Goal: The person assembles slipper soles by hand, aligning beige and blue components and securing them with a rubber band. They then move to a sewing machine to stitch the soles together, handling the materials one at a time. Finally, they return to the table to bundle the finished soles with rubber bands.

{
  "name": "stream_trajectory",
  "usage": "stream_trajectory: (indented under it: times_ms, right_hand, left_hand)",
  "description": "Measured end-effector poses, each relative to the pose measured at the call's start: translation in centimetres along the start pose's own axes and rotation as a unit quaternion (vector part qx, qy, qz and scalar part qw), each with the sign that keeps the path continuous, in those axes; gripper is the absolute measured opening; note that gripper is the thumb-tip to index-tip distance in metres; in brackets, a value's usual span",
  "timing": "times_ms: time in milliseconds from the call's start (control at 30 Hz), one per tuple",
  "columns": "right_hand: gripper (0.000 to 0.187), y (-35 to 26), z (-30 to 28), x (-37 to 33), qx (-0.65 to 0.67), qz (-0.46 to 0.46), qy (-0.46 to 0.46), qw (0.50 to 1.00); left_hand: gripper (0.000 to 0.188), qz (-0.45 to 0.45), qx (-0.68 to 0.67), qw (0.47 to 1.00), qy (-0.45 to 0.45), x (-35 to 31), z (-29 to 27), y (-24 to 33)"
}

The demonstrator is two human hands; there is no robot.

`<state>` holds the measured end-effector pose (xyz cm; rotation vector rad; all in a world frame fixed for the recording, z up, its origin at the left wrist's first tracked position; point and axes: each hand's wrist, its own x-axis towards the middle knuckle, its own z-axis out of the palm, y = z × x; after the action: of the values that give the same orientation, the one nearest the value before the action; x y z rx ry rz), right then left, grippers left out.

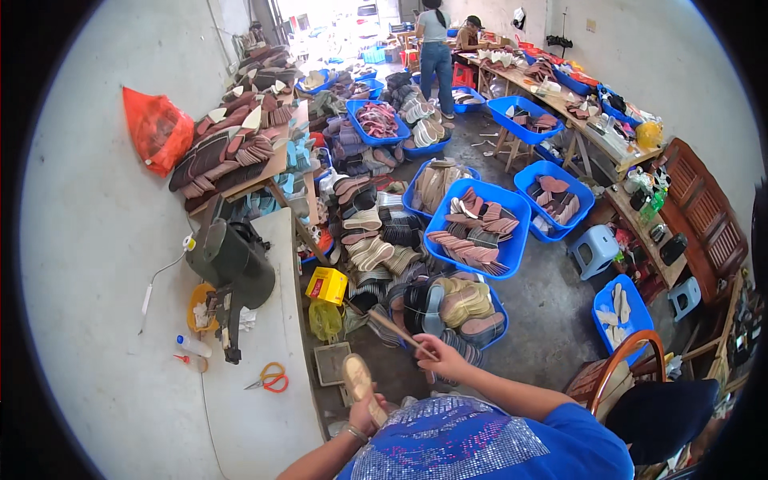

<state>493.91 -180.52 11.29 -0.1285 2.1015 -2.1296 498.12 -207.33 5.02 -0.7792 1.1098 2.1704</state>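
My left hand (366,414), low in the middle, is closed round a beige shoe sole (357,374) that stands nearly upright. To its right, my right hand (445,358) grips the near end of a long, thin brown piece (394,327). This piece slants up and left; whether it is a stick tool or a sole seen edge-on, I cannot tell. The two held things are apart. Just beyond them lie bundled soles (464,302) in a blue tub. A shallow tray-like box (331,364) is on the floor by my left hand.
At left, a white table (276,336) bears a dark green machine (232,256), orange-handled scissors (272,378) and a small bottle (194,346). Blue tubs (512,264) of soles crowd the floor ahead. A chair (660,400) stands at right. Two people (436,60) are far back.
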Motion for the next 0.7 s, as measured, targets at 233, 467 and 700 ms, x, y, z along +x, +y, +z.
stream_trajectory:
  times_ms: [233, 467, 700]
  right_hand:
    - [0.033, 0.8, -10.2, -10.0, -0.080, 0.085, 0.157, 0.981]
    - [0.025, 3.8, -13.5, -18.8, -0.013, 0.104, 0.349, 0.931]
    - [0.026, 2.2, -11.8, -21.7, 0.033, 0.219, 0.439, 0.871]
  left_hand:
    - [0.037, -0.005, 0.306, 0.935, -0.179, 4.3, 5.5, -6.7]
    - [0.034, -0.016, 0.383, 0.911, -0.153, 6.4, 12.4, -5.9]
    - [0.034, -0.035, 0.174, 0.977, -0.118, 10.2, 13.4, -5.1]
